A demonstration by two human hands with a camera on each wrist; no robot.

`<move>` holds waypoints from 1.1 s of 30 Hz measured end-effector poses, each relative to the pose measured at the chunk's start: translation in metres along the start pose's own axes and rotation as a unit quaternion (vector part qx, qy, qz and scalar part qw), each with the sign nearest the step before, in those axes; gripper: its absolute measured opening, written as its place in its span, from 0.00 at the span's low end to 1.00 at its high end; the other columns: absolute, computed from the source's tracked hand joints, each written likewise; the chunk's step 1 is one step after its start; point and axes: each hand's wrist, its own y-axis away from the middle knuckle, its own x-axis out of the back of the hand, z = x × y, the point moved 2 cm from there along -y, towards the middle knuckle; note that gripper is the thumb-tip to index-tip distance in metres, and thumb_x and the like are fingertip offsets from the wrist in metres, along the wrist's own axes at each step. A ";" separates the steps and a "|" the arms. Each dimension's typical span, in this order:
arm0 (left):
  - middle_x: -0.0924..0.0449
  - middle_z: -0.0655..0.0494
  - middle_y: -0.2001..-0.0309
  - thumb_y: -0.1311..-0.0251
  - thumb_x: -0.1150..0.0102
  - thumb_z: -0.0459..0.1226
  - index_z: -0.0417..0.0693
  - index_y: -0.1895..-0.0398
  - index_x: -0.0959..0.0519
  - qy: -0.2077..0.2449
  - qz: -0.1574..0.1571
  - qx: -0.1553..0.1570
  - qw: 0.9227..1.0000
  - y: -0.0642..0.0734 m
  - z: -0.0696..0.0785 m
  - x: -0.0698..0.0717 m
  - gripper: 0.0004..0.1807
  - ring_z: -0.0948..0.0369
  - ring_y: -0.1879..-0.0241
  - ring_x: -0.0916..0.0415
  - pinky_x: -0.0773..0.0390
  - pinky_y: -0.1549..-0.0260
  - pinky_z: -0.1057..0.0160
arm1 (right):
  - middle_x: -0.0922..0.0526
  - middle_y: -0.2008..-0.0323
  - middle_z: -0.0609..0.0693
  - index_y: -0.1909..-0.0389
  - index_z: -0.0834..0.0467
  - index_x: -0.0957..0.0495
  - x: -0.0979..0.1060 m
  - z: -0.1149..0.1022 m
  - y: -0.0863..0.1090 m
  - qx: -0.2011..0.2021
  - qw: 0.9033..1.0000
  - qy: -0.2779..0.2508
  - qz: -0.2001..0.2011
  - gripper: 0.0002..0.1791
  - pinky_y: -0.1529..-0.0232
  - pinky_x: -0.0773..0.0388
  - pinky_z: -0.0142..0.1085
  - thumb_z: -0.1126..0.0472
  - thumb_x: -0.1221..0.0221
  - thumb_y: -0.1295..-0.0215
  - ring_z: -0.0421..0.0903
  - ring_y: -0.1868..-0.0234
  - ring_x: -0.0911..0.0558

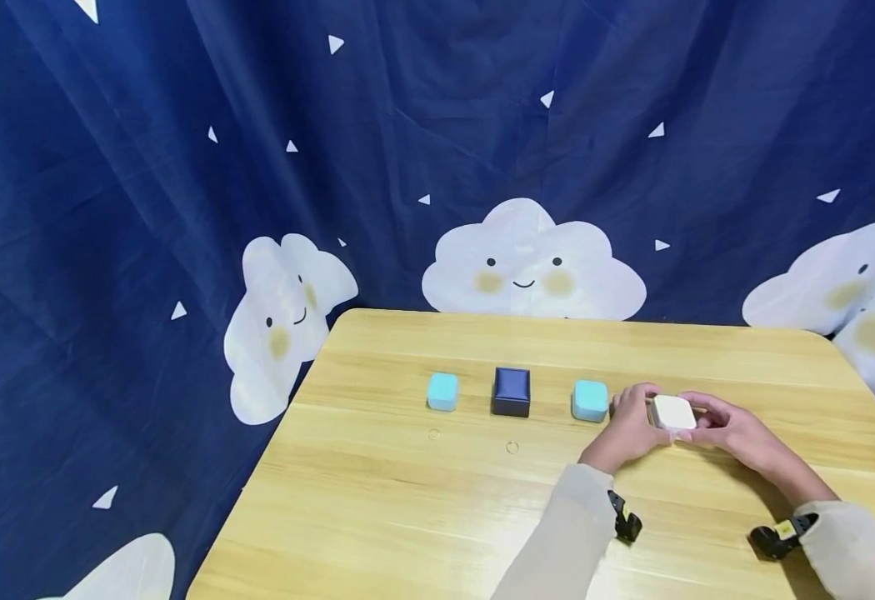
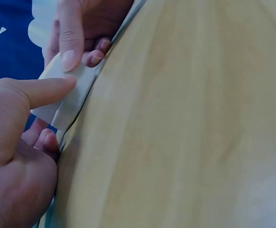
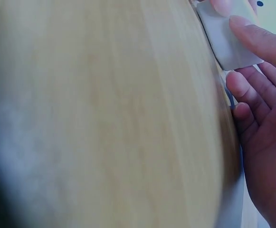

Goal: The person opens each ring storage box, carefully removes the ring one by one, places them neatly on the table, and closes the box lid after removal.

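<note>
A small white box with rounded corners (image 1: 673, 412) sits on the right part of the wooden table. My left hand (image 1: 632, 427) grips its left side, thumb along the near face. From the other side my right hand (image 1: 733, 432) holds it too, its thumb also on the near face. In the left wrist view, both thumbs press on the white box (image 2: 73, 102) close together. The right wrist view shows the box (image 3: 228, 45) between thumb and fingers of the right hand (image 3: 266, 114). Whether its lid is parted cannot be seen.
Left of the hands stand a light-blue box (image 1: 591, 400), a dark-blue box (image 1: 511, 392) and another light-blue box (image 1: 443, 392). Two thin rings lie on the table (image 1: 377, 517) in front of them. A blue curtain (image 1: 407, 125) with clouds hangs behind.
</note>
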 end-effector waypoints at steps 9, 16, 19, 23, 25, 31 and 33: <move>0.24 0.69 0.43 0.50 0.21 0.40 0.58 0.37 0.28 0.017 -0.040 0.021 0.999 -0.006 -0.005 0.004 0.36 0.71 0.47 0.28 0.26 0.47 0.70 | 0.22 0.68 0.49 0.30 0.67 0.36 0.000 -0.001 -0.001 -0.016 1.000 0.007 -0.004 0.36 0.72 0.33 0.35 0.61 0.34 0.35 0.40 0.69 0.27; 0.22 0.67 0.42 0.53 0.20 0.39 0.55 0.37 0.25 -0.002 -0.035 -0.003 0.999 -0.009 -0.005 0.002 0.37 0.70 0.44 0.26 0.27 0.44 0.70 | 0.23 0.68 0.48 0.31 0.67 0.35 0.001 -0.001 -0.001 -0.004 1.000 0.004 -0.002 0.34 0.73 0.32 0.35 0.63 0.34 0.35 0.41 0.70 0.28; 0.22 0.67 0.43 0.52 0.20 0.39 0.54 0.37 0.26 -0.007 -0.032 -0.004 0.999 -0.010 -0.005 0.002 0.36 0.71 0.46 0.26 0.27 0.45 0.71 | 0.23 0.69 0.48 0.31 0.68 0.35 0.002 0.000 -0.002 0.002 1.000 0.006 -0.002 0.34 0.73 0.33 0.35 0.63 0.35 0.35 0.41 0.70 0.28; 0.22 0.66 0.44 0.52 0.20 0.38 0.54 0.37 0.26 -0.005 -0.029 -0.004 1.000 -0.008 -0.006 0.002 0.37 0.72 0.49 0.26 0.26 0.48 0.72 | 0.23 0.69 0.48 0.32 0.68 0.34 0.001 0.001 -0.002 -0.001 1.000 0.006 0.001 0.34 0.73 0.32 0.35 0.63 0.34 0.35 0.40 0.70 0.28; 0.22 0.66 0.44 0.51 0.21 0.38 0.54 0.37 0.26 -0.007 -0.027 -0.005 1.000 -0.008 -0.006 0.001 0.36 0.72 0.49 0.26 0.26 0.48 0.72 | 0.23 0.69 0.48 0.32 0.68 0.34 0.001 0.001 -0.003 -0.003 1.000 0.007 0.001 0.34 0.73 0.32 0.35 0.62 0.34 0.35 0.40 0.69 0.28; 0.22 0.66 0.46 0.52 0.21 0.38 0.54 0.37 0.26 -0.021 -0.019 -0.004 1.000 -0.008 -0.007 -0.001 0.36 0.72 0.48 0.26 0.26 0.47 0.72 | 0.23 0.68 0.47 0.31 0.69 0.35 0.001 0.000 -0.002 -0.007 1.000 0.003 0.000 0.35 0.73 0.32 0.35 0.62 0.34 0.35 0.40 0.69 0.27; 0.21 0.65 0.46 0.53 0.20 0.38 0.53 0.38 0.25 -0.025 -0.016 -0.004 1.000 -0.007 -0.007 -0.002 0.37 0.71 0.48 0.25 0.26 0.47 0.72 | 0.23 0.68 0.48 0.31 0.69 0.35 0.001 0.001 -0.001 -0.008 1.000 0.000 0.000 0.34 0.73 0.32 0.36 0.62 0.34 0.35 0.41 0.70 0.28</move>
